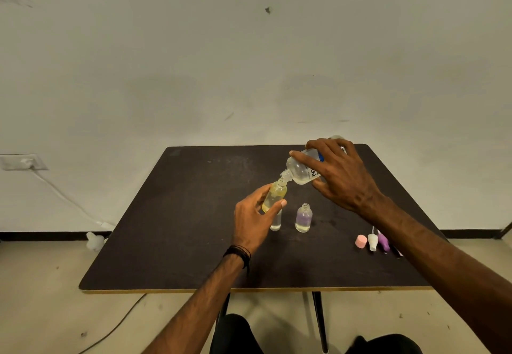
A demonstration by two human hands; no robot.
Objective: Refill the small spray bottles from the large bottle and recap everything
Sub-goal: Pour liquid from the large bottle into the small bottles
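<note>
My right hand [339,175] grips the large clear bottle [300,171], tipped on its side with its open neck meeting the mouth of a small yellow bottle [274,194]. My left hand [253,219] holds that yellow bottle, raised and tilted above the table. Behind my left fingers stands a small clear bottle [276,222], partly hidden. A small purple-tinted bottle [304,218] stands uncapped just to its right.
The dark table [180,229] carries loose caps near my right forearm: a pink cap [361,241], a white spray head [373,241] and a purple spray head [383,241]. A white cable [63,198] runs down the wall at left. My knees show below the table's front edge.
</note>
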